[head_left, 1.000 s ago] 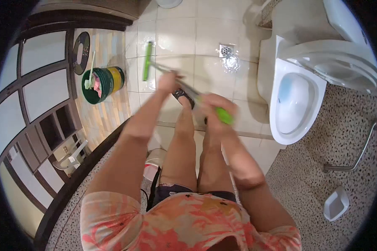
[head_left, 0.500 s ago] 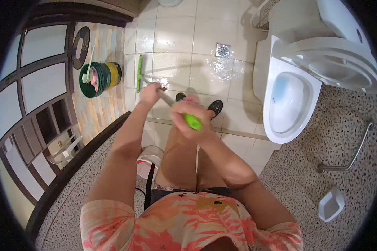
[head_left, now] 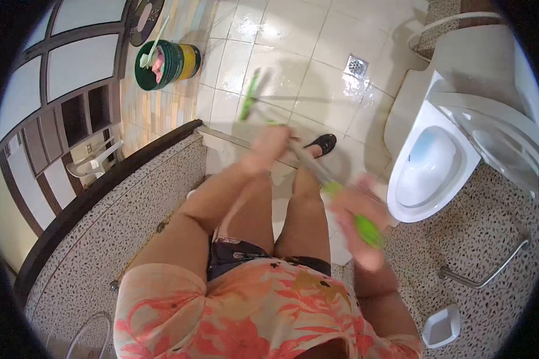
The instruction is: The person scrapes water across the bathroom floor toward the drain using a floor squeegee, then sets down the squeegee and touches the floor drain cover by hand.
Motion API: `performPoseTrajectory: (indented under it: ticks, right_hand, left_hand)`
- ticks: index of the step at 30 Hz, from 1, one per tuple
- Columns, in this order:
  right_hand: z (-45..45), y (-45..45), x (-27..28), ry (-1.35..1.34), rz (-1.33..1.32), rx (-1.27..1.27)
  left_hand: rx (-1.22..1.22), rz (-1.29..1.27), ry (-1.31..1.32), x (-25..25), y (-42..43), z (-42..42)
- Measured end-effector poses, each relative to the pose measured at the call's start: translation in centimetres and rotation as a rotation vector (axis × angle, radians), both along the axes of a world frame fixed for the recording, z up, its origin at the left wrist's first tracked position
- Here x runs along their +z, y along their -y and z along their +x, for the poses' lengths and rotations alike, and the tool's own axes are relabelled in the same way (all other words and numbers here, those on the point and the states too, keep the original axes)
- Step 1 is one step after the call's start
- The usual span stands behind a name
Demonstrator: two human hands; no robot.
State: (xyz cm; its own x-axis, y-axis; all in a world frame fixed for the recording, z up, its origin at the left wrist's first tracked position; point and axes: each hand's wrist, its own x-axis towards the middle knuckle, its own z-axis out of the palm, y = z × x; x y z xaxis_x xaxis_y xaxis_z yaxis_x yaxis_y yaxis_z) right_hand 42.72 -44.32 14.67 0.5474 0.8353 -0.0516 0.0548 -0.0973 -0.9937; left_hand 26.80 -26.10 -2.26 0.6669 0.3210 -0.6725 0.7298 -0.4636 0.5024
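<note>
A long-handled squeegee with a green blade and grey shaft slants across the view. My left hand is wrapped round the shaft nearer the blade. Blurred by motion, my right hand is closed round the green grip at the handle's upper end. The blade is over the wet tiled floor, left of the metal drain; whether it touches the tiles is hard to tell.
A white toilet with its lid raised stands at the right. At the upper left is a green bucket holding pink cloth and a brush. A low speckled wall runs along the left; a metal bar is at the lower right.
The view has turned and shifted. The squeegee blade has lifted or swung away from the bucket side, and my right hand has moved right with the grip. Both hands keep hold.
</note>
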Motion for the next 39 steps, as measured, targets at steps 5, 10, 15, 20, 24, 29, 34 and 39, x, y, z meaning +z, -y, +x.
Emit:
performPoseTrajectory:
  ticks: [5, 10, 15, 20, 24, 29, 34, 39]
  right_hand:
    - [-6.4, -7.1, -5.9, 0.177, 0.048, 0.43]
    - [2.1, -1.0, -2.4, -0.112, -0.005, 0.277]
    - [6.9, 3.3, 4.5, -0.015, -0.06, 0.409]
    - [2.5, -0.9, 2.5, -0.087, 0.081, 0.288]
    - [0.4, -0.7, -2.4, -0.306, 0.12, 0.07]
    - [9.0, 1.0, 2.0, -0.284, 0.303, -0.178]
    - [13.1, 2.2, 5.2, -0.152, 0.243, -0.326]
    - [12.6, 5.7, 6.0, -0.053, 0.259, -0.461]
  left_hand:
    - [0.123, 0.2, -0.298, -4.7, -5.9, -11.2]
    - [0.174, 0.043, -0.143, -4.1, 4.0, -0.9]
    - [-0.004, 0.07, 0.038, 1.1, 8.4, 5.9]
    - [0.708, -0.183, 0.174, -2.1, 9.2, -4.1]
    - [0.507, 0.198, 0.056, -2.4, 7.4, -1.0]
    - [0.322, 0.171, 0.209, 0.9, 8.7, 13.1]
    - [0.312, 0.059, 0.382, 2.0, 9.9, 20.2]
    - [0.126, 0.018, 0.326, 1.6, 11.3, 21.9]
